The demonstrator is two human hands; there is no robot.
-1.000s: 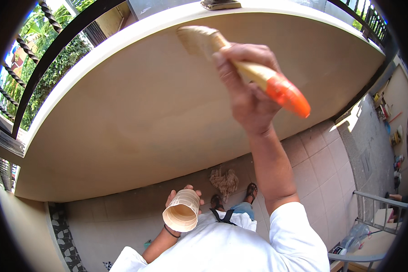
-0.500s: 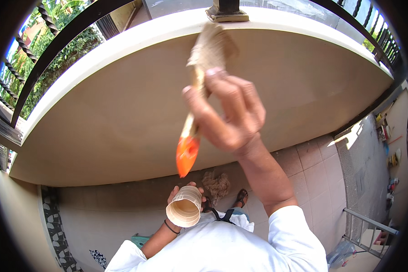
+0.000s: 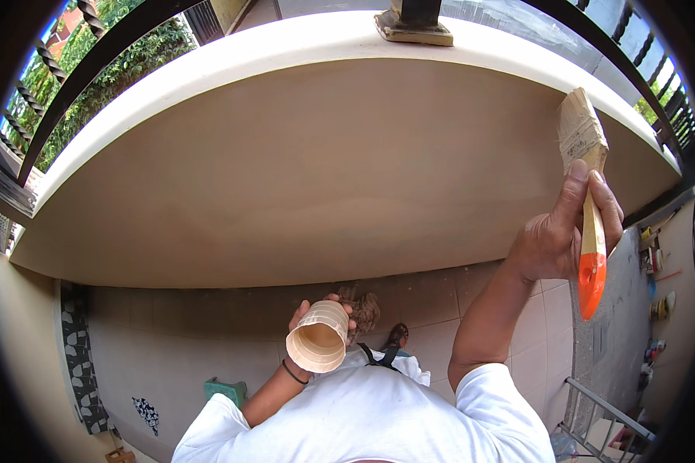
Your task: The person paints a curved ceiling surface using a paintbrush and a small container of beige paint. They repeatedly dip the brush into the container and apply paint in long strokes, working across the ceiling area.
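Note:
My right hand (image 3: pixel 567 220) grips a flat paintbrush (image 3: pixel 592 204) by its pale wooden handle, with the orange-tipped end pointing down. Its bristles, coated in beige paint, are up at the right part of the wall, by the white ledge (image 3: pixel 232 73); whether they touch cannot be told. Low in front of my body, my left hand (image 3: pixel 301 312) is wrapped round a ribbed cream plastic cup (image 3: pixel 319 337). The cup's mouth tilts toward me, and the inside looks coated with beige. Ahead stretches the beige wall (image 3: pixel 347 170).
Black railing (image 3: pixel 73 92) rises above the ledge, with a post base (image 3: pixel 414 32) at its middle. A crumpled brown cloth (image 3: pixel 361 309) lies on the tiled floor near my foot. A green stool (image 3: pixel 225 390) stands left, a metal ladder (image 3: pixel 610 413) lower right.
My right hand has swung with the brush from the middle of the wall to its right end. My left hand keeps the cup in nearly the same place.

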